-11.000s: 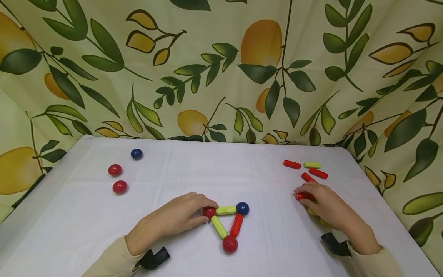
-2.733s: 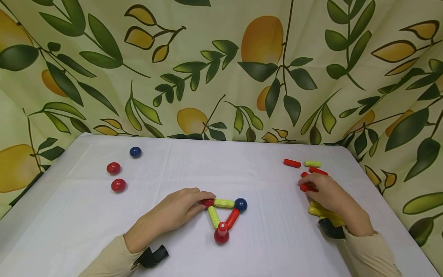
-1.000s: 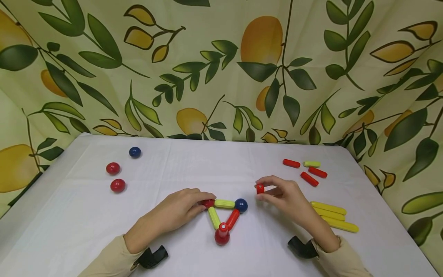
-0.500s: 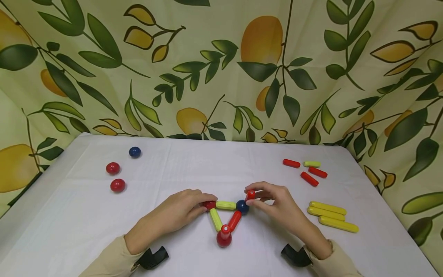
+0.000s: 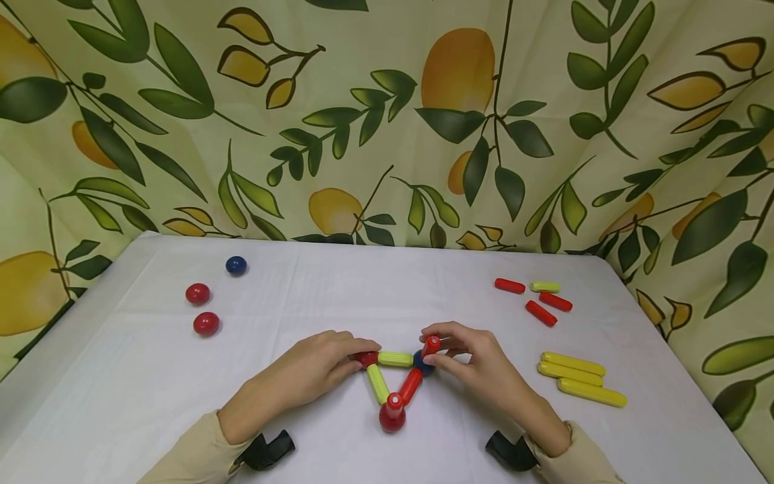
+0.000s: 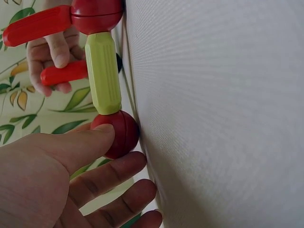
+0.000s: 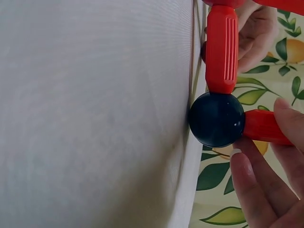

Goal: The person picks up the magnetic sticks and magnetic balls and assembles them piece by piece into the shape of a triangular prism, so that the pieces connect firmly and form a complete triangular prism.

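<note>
Head view: left hand (image 5: 314, 370) pinching a red ball (image 5: 367, 359) of the triangle (image 5: 378, 384) between the hands; right hand (image 5: 474, 356) pinching a red stick (image 5: 431, 346). Left wrist view: ball under the thumb (image 6: 97, 137) (other fingers (image 6: 124, 203) slightly spread). Right wrist view: stick touching the blue ball (image 7: 217, 119).

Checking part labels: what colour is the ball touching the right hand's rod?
Dark blue; the ball shows best in the right wrist view.

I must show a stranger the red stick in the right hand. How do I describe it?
On the white table, find the triangle of sticks and balls, then its only blue ball. The red stick rises from that ball, pinched by the right hand. The other standing red stick, on a red ball, has no hand on it.
</note>
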Tool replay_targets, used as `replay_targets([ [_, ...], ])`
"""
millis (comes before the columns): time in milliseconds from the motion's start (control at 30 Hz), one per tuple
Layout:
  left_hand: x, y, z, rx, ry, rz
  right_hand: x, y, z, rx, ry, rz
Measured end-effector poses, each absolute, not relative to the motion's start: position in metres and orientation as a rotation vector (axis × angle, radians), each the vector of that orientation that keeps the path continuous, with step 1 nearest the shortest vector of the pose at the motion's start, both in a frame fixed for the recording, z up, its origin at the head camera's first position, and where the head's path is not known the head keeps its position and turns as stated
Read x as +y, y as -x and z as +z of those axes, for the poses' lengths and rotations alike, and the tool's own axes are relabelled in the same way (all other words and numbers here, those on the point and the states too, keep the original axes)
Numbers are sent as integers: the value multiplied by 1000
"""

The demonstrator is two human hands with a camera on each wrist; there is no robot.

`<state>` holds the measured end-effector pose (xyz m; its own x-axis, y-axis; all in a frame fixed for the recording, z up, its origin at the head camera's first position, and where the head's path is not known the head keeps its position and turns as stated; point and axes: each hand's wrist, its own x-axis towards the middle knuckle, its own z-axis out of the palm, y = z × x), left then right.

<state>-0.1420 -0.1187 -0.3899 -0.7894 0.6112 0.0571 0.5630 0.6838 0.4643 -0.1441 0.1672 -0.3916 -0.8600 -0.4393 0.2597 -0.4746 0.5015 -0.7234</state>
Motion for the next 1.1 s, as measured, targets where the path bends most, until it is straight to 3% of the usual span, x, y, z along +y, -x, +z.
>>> replay_targets([
  [567,-120,142,-390,2785,-978,713,166,143,-392,-2781,-806,1247],
  [1100,-146,149,-365,2794,-801,686,167,146,-396,-2885,-816,1183],
])
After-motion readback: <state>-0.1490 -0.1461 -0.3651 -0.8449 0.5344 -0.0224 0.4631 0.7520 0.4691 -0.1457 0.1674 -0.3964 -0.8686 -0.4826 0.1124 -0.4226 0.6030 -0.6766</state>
